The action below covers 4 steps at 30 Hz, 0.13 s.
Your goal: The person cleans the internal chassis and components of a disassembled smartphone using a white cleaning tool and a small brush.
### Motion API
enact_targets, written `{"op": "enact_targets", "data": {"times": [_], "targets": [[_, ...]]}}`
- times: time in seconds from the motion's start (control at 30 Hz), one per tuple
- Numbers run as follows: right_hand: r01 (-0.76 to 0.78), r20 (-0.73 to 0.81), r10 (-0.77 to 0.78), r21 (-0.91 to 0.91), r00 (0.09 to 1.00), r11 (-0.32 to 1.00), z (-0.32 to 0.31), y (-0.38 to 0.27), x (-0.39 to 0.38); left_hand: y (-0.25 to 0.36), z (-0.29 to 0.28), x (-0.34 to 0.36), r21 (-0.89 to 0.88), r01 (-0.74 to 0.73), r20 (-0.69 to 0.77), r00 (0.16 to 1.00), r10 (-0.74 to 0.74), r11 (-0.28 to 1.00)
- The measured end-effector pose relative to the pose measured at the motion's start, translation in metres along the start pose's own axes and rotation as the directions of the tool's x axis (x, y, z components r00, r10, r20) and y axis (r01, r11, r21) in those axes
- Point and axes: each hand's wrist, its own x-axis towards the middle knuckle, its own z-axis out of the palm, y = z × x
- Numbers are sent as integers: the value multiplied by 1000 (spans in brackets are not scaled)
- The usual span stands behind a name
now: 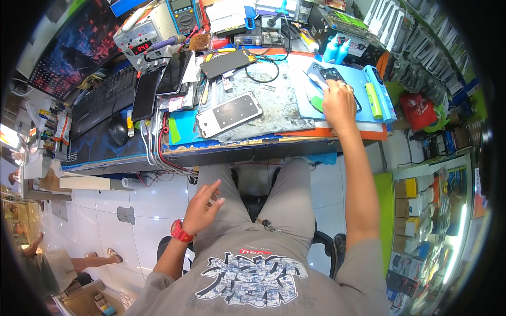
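Note:
My right hand reaches over a light blue mat at the right of the workbench. Its fingers are bent and closed beside a slim white tool and a dark phone; whatever is between them is hidden. A green piece lies just left of that hand. My left hand hovers over my left thigh with its fingers apart, holding nothing. Mid-bench, a phone with a silvery back frame rests on a stained grey work mat.
Dark phones are stacked at the left, near a mouse and a keyboard. A power supply and a multimeter stand behind. Blue bottles and a light green tube stand right. Cables hang over the front edge.

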Motion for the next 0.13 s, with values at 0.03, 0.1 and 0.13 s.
{"op": "enact_targets", "data": {"times": [0.03, 0.1, 0.13], "targets": [[69, -22, -72, -122, 997, 990, 1, -7, 4, -7, 1, 0, 96, -78, 24, 997, 76, 992], [22, 50, -18, -95, 999, 995, -1, -20, 6, -19, 1, 0, 214, -173, 67, 985, 162, 962], [-30, 127, 40, -77, 991, 997, -13, -36, 5, -25, 0, -1, 236, -187, 79, 982, 173, 953]]}}
